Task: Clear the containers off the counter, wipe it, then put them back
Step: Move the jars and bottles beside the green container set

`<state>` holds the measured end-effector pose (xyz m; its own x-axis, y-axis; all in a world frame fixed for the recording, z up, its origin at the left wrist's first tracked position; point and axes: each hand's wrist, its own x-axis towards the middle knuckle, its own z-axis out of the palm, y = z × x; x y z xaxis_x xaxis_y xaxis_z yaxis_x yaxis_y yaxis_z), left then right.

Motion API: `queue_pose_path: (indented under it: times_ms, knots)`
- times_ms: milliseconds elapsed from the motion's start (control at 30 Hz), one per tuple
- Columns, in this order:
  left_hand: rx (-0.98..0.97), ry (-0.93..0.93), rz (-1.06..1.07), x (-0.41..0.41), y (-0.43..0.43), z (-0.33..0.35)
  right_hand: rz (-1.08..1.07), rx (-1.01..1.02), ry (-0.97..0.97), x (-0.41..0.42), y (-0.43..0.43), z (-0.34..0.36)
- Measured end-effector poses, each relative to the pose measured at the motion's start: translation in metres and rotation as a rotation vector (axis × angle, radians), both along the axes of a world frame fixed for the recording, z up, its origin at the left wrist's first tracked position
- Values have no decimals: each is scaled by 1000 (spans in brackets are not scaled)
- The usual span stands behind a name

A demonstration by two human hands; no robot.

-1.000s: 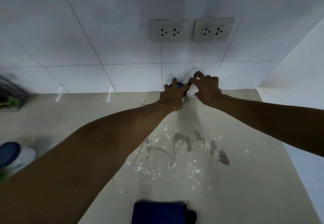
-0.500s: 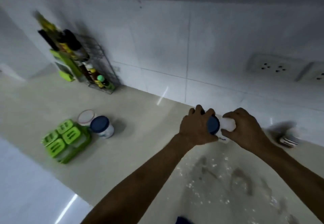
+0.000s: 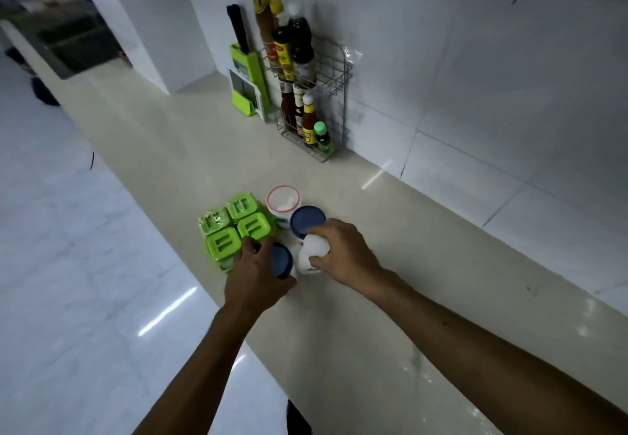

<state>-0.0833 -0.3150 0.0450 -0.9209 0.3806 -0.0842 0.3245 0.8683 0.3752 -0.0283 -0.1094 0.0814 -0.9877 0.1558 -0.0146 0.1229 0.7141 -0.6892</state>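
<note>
Beige stone worktop (image 3: 424, 264) running along a white tiled wall (image 3: 492, 77), with shiny pale floor off its front edge. Closest to the camera there's a scatter of white specks on the worktop near its front edge. Further in, both hands are busy: the left hand (image 3: 258, 274) has its grip wrapped around a blue-lidded jar (image 3: 282, 259), fingers curled over the lid side, right by the front edge. The right hand (image 3: 343, 251) has its grip closed on a white container (image 3: 314, 251), tipped over at an angle, just beside that jar. Touching the left hand's fingertips is a green four-lid box set (image 3: 234, 227) at the front edge. Just behind the hands sit another blue-lidded tub (image 3: 307, 220) and a red-rimmed tub (image 3: 283, 200), side by side. Way back against the wall there's a wire rack of sauce bottles (image 3: 306, 94) and a green knife block (image 3: 248, 84).
</note>
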Motion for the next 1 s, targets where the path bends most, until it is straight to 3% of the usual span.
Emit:
queue_pose_path:
  times_ms: [367,533,600,700,800,900,1000]
  knots:
    - [-101,160,123,-11,-12,-18,85,-98,-37,-65,-52,-16]
    - [29,404,136,28,25,-21,49,-209,-12,-27,-33,-6]
    - [98,468,26,52,49,-26,-31,-235,-19,10,-11,-14]
    - [164,281,-342,76,86,-40,-134,-239,-54,67,25,-27]
    - [64,15,-694,117,144,-52,-275,-178,-116,148,71,-37]
    - [-81,-58,-786,152,195,-54,-457,-51,-185,238,118,-44]
    - [-175,-108,-693,169,230,-58,-626,35,-249,322,171,-50]
